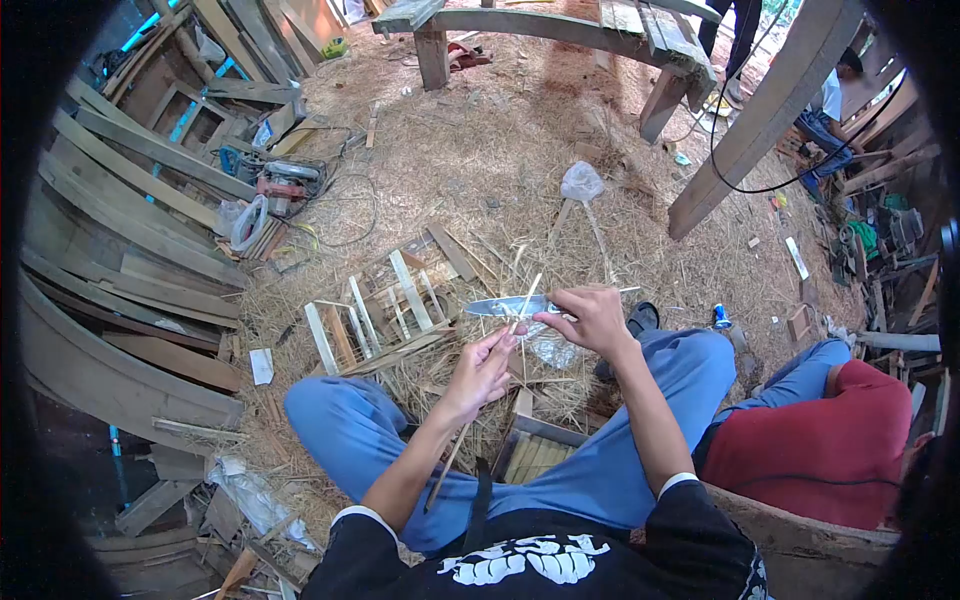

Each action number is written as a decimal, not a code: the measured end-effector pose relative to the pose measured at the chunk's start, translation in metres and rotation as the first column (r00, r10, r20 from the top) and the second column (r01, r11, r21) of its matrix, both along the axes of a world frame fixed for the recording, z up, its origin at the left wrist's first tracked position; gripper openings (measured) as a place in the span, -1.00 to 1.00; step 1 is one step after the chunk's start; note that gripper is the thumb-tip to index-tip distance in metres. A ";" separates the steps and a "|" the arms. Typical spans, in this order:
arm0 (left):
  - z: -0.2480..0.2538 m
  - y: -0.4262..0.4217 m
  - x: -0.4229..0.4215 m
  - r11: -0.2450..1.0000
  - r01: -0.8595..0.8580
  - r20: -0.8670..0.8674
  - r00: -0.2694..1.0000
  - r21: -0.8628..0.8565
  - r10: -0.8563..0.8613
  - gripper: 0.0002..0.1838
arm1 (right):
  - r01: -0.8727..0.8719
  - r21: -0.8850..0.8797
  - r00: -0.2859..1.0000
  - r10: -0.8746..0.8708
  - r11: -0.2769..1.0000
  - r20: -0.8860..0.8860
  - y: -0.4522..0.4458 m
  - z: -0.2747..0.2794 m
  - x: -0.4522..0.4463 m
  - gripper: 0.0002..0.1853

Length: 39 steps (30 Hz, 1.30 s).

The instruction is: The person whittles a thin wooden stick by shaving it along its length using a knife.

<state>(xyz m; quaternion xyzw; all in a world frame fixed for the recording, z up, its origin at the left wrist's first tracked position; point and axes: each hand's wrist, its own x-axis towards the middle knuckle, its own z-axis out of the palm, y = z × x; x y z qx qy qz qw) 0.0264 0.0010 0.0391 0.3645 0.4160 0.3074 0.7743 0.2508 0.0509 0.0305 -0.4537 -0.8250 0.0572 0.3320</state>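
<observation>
Plainly, a thin strip (531, 291) runs through the clamped left hand (484, 372) (crossing the knife (495, 306) gripped by the right hand (592, 320)).

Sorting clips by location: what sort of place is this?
Probably a woodworking workshop: pale shavings litter the floor, long curved planks are piled along the left side, and what looks like a power tool sits beside them.

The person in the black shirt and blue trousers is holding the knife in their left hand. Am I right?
Not quite: the head view shows the knife in the right hand. The left hand holds a thin stick. The black shirt and blue trousers are right.
</observation>
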 end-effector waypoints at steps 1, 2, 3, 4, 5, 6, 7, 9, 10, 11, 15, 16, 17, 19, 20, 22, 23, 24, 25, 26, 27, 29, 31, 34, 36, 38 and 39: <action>0.001 0.001 -0.001 1.000 0.005 0.002 1.000 -0.007 -0.005 -0.57 | 0.017 -0.013 1.000 -0.016 1.000 0.016 0.000 -0.003 0.002 -0.66; 0.000 0.002 -0.001 1.000 0.010 -0.004 1.000 -0.010 -0.010 -0.57 | 0.031 -0.027 0.999 -0.030 0.999 0.032 0.000 -0.007 0.004 -0.66; -0.001 0.003 -0.002 1.000 0.014 -0.010 1.000 -0.013 -0.014 -0.57 | 0.043 -0.040 0.998 -0.041 0.998 0.050 0.001 -0.008 0.004 -0.65; -0.002 0.004 -0.001 1.000 0.016 -0.012 1.000 -0.016 -0.016 -0.58 | 0.053 -0.104 0.999 -0.053 0.993 0.001 0.000 -0.009 0.004 -0.65; -0.001 0.005 -0.002 0.999 0.014 -0.006 1.000 -0.032 -0.014 -0.58 | 0.062 -0.168 0.996 -0.071 0.984 -0.048 -0.001 -0.010 0.002 -0.64; 0.000 0.004 -0.003 0.999 0.014 0.003 1.000 -0.049 -0.013 -0.59 | 0.069 -0.231 0.991 -0.093 0.970 -0.092 -0.003 -0.010 0.002 -0.64; 0.001 0.005 -0.003 0.998 0.016 0.012 1.000 -0.065 -0.015 -0.59 | 0.037 -0.340 0.984 -0.094 0.940 -0.154 -0.003 -0.014 0.005 -0.62; -0.002 0.006 -0.004 0.994 0.043 0.000 0.999 -0.096 -0.044 -0.57 | -0.053 -0.535 0.951 -0.120 0.844 -0.284 0.000 -0.028 0.007 -0.57; -0.005 0.006 -0.001 0.992 0.053 0.003 0.999 -0.112 -0.053 -0.56 | -0.209 -0.641 0.896 -0.119 0.738 -0.428 -0.001 -0.033 0.007 -0.51; -0.007 0.005 0.000 0.990 0.059 0.008 0.998 -0.126 -0.059 -0.56 | -0.258 -0.697 0.879 -0.137 0.669 -0.457 -0.001 -0.038 0.010 -0.52; -0.007 0.008 -0.003 0.985 0.061 0.034 0.998 -0.161 -0.056 -0.55 | -0.378 -0.741 0.819 -0.174 0.555 -0.547 -0.002 -0.037 0.007 -0.56; -0.006 0.008 -0.004 0.985 0.053 0.048 0.998 -0.167 -0.046 -0.55 | -0.352 -0.680 0.825 -0.130 0.643 -0.549 -0.006 -0.039 0.000 -0.57; -0.009 0.007 -0.005 0.985 0.035 0.038 0.999 -0.170 -0.029 -0.55 | -0.324 -0.611 0.833 -0.088 0.723 -0.546 -0.011 -0.041 -0.007 -0.58; -0.017 0.006 -0.005 0.985 0.004 0.020 1.000 -0.173 0.000 -0.54 | -0.100 -0.428 0.960 -0.026 0.898 -0.280 -0.017 -0.030 -0.017 -0.66; -0.020 0.006 -0.005 0.987 -0.003 0.009 1.000 -0.158 0.005 -0.55 | -0.043 -0.360 0.989 -0.011 0.932 -0.148 -0.021 -0.022 -0.017 -0.67; -0.019 0.004 -0.005 0.992 -0.014 -0.014 1.000 -0.129 0.013 -0.55 | -0.005 -0.121 0.999 -0.002 0.993 -0.054 -0.020 -0.017 -0.020 -0.69; -0.017 0.001 -0.005 0.997 -0.004 -0.032 0.999 -0.077 0.002 -0.55 | -0.002 -0.108 0.997 -0.006 0.994 -0.072 -0.016 -0.016 -0.018 -0.69; -0.007 -0.002 -0.005 1.000 0.007 -0.048 0.999 -0.023 -0.008 -0.54 | 0.001 -0.095 0.996 -0.010 0.995 -0.089 -0.012 -0.015 -0.013 -0.68; -0.002 -0.003 -0.005 0.999 0.019 -0.064 0.998 0.032 -0.017 -0.54 | 0.005 -0.081 0.994 -0.014 0.997 -0.105 -0.009 -0.015 -0.010 -0.67; -0.002 -0.003 -0.006 0.999 0.025 -0.074 0.997 0.037 -0.022 -0.54 | 0.010 -0.067 0.997 -0.015 0.998 -0.073 -0.008 -0.015 -0.007 -0.67; -0.003 -0.005 -0.007 0.999 0.027 -0.085 0.996 0.040 -0.023 -0.54 | 0.011 -0.056 0.999 -0.013 0.998 -0.041 -0.007 -0.015 -0.006 -0.67; -0.004 -0.005 -0.009 0.999 0.028 -0.091 0.996 0.035 -0.025 -0.55 | 0.012 -0.030 1.000 -0.011 0.999 0.020 -0.006 -0.015 -0.004 -0.66; -0.005 -0.003 -0.009 0.999 0.032 -0.077 0.997 0.018 -0.030 -0.55 | 0.020 -0.023 0.999 -0.019 1.000 0.032 -0.005 -0.012 -0.001 -0.65; 0.000 0.000 -0.004 0.999 0.043 -0.058 0.997 0.007 -0.043 -0.57 | 0.045 -0.038 0.999 -0.044 0.998 0.013 -0.003 -0.011 0.005 -0.64; -0.005 0.002 -0.003 0.999 0.046 -0.047 0.998 0.009 -0.046 -0.58 | 0.074 -0.044 0.997 -0.074 0.996 0.004 -0.004 -0.014 0.008 -0.62; -0.005 0.003 -0.006 0.998 0.057 -0.033 0.998 -0.016 -0.057 -0.59 | 0.078 -0.077 0.997 -0.080 0.994 -0.015 -0.004 -0.019 0.011 -0.63; -0.001 0.002 -0.007 0.997 0.060 -0.017 0.998 -0.045 -0.061 -0.59 | 0.076 -0.093 0.997 -0.078 0.993 -0.021 -0.004 -0.018 0.013 -0.63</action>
